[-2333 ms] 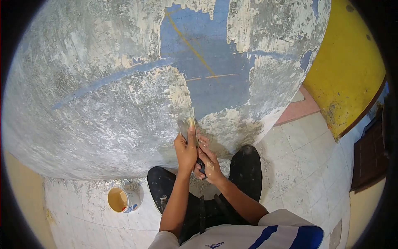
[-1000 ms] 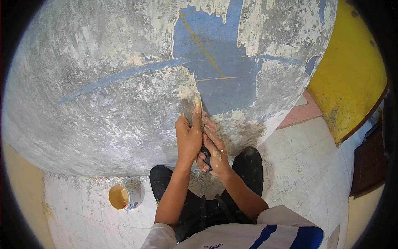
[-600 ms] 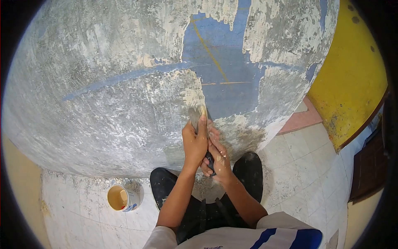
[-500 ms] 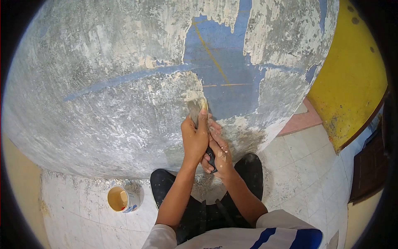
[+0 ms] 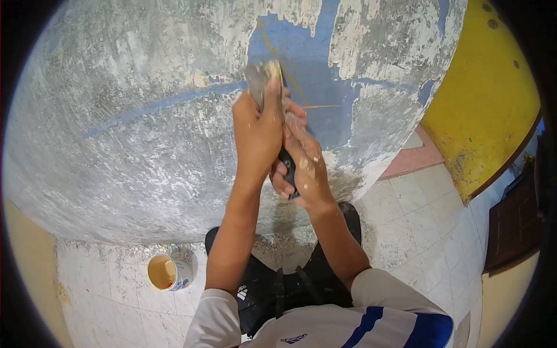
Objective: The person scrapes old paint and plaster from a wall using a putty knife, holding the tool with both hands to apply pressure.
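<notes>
Both hands are closed on a paint scraper that points up the wall. My left hand wraps the upper part, its thumb laid along the blade, where pale scrapings have gathered. Lower down, my right hand, flecked with bits of paint, grips the black handle. The blade overlaps the left edge of a blue painted patch, where the pale coating ends in a ragged line. Grey, patchy scraped wall spreads around it, crossed by a thin blue band.
A small bucket stands on the tiled floor at lower left, near paint flakes strewn along the wall's foot. To the right are a yellow wall section, a pink ledge and a dark brown wooden piece.
Both hands have pushed the scraper up the wall, from below the blue band to about its level, and the arms are stretched further out. The camera view has shifted slightly.
</notes>
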{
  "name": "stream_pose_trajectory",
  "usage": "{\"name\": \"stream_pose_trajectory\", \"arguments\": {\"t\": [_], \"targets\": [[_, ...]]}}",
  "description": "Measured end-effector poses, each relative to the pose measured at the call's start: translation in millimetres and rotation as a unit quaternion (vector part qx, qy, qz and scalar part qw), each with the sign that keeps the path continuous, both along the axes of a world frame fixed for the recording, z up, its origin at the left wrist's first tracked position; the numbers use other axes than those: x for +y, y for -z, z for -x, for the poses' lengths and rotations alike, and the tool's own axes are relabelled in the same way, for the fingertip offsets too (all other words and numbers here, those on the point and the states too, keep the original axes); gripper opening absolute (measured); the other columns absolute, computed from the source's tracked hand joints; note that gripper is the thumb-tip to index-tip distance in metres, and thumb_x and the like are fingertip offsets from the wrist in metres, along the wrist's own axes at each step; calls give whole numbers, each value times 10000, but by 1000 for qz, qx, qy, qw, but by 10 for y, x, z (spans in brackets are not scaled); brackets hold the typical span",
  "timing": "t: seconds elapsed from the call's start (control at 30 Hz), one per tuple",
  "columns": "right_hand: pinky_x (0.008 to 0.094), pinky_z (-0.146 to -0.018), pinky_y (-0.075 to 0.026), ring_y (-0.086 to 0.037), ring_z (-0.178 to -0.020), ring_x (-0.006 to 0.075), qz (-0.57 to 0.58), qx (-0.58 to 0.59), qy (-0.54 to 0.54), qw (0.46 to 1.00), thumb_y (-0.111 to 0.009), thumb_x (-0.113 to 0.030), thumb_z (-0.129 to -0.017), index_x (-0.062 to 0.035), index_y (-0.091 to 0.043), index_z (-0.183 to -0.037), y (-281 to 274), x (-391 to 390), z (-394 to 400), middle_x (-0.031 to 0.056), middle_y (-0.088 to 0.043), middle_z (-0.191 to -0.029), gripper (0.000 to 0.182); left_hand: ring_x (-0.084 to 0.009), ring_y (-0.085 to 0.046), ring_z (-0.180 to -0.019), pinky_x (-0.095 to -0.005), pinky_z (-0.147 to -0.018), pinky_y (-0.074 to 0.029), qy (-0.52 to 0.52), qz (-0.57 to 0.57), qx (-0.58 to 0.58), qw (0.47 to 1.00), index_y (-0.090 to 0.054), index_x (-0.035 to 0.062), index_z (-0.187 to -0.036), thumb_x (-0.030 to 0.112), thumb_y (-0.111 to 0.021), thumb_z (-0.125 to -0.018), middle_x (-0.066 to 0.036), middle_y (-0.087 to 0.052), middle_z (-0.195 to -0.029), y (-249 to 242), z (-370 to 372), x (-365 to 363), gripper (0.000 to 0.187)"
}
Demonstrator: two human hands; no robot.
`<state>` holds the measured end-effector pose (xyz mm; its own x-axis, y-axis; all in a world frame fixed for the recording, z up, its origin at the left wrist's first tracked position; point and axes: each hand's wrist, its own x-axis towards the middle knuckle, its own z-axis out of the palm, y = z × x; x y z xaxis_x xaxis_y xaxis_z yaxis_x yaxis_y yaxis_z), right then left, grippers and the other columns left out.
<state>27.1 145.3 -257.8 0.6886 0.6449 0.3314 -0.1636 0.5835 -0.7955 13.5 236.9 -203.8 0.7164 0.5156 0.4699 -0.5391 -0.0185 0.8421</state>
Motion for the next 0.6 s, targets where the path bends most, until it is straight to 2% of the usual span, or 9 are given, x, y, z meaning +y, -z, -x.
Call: {"name": "stream_pose_trajectory", "arguments": {"t": [0.1, 0.2, 0.27, 0.37, 0.5, 0.6], "targets": [[241, -317, -355, -400, -340, 99, 47, 14, -2, 999, -418, -281, -1079, -63, -528, -1206, 270, -76, 166, 24, -450, -607, 276, -155, -642, -593, -266, -520, -497, -5, -26, 50, 998, -586, -47, -963, 326, -513, -1043, -117, -654, -690, 351, 139, 10, 389], [247, -322, -367, -411, -346, 105, 44, 97, 0, 994, -405, -263, -1082, -68, -520, -1228, 759, -84, 282, 31, -448, -612, 270, -133, -634, -568, -252, -481, -456, 16, 26, 67, 997, -580, -45, -936, 308, -493, -1055, -111, -649, -649, 842, 163, -5, 382], [250, -324, -373, -418, -349, 110, 42, 113, 1, 993, -397, -255, -1084, -69, -514, -1243, 964, -104, 312, 34, -445, -611, 272, -137, -635, -568, -251, -479, -457, 23, 43, 92, 995, -577, -43, -933, 307, -492, -1056, -115, -650, -655, 980, 190, -42, 381], [250, -323, -373, -422, -349, 113, 31, 114, -5, 993, -384, -243, -1085, -66, -506, -1272, 990, -100, 318, 36, -443, -610, 285, -145, -640, -569, -251, -478, -462, 28, 52, 101, 993, -574, -42, -932, 310, -497, -1054, -123, -653, -665, 977, 198, -44, 380], [250, -317, -371, -426, -346, 111, 12, 80, -9, 997, -375, -228, -1085, -66, -488, -1329, 818, -79, 241, 35, -445, -609, 314, -152, -645, -571, -250, -480, -466, 19, 49, 113, 992, -576, -45, -942, 309, -506, -1050, -134, -657, -673, 734, 173, -32, 376], [251, -309, -372, -428, -343, 109, 9, 125, -4, 992, -381, -226, -1081, -63, -483, -1357, 718, -41, 319, 31, -447, -604, 336, -161, -640, -577, -266, -484, -490, 38, 50, 105, 992, -587, -45, -968, 308, -541, -1035, -143, -655, -690, 747, 161, 20, 362]]}}
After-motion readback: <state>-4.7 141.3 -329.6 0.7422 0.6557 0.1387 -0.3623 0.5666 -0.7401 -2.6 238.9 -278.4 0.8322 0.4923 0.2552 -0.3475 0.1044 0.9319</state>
